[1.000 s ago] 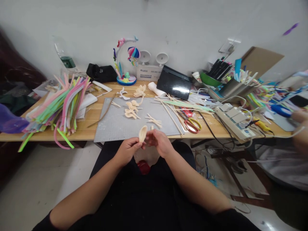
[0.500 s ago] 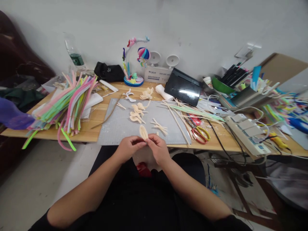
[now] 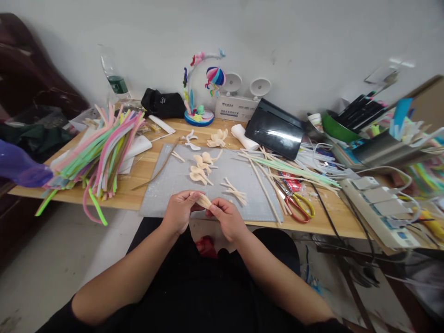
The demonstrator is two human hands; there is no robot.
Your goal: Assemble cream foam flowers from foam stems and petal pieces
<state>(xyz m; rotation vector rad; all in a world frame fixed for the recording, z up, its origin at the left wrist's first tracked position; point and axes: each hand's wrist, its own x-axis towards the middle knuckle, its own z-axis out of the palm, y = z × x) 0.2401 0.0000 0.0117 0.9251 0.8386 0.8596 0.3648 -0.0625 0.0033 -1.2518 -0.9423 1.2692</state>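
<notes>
Between my two hands, just over the near edge of the grey cutting mat, is a cream petal shape of bent pipe cleaner. My left hand pinches its upper end between thumb and fingers. The lower end is gripped by my right hand, thumb on top. Beyond them on the mat lie several finished cream petals with short stems. Cut cream pipe cleaner pieces sit crossed to the right. A cream flower-like cluster rests past the mat's far edge.
A big bundle of coloured pipe cleaners covers the table's left. Scissors, long cream and green strips and a power strip with cables are at right. A balloon ornament and black device stand at the back.
The petal has gone from standing upright to lying tilted toward the left. My left hand has moved up onto its top end. The whole view has shifted slightly.
</notes>
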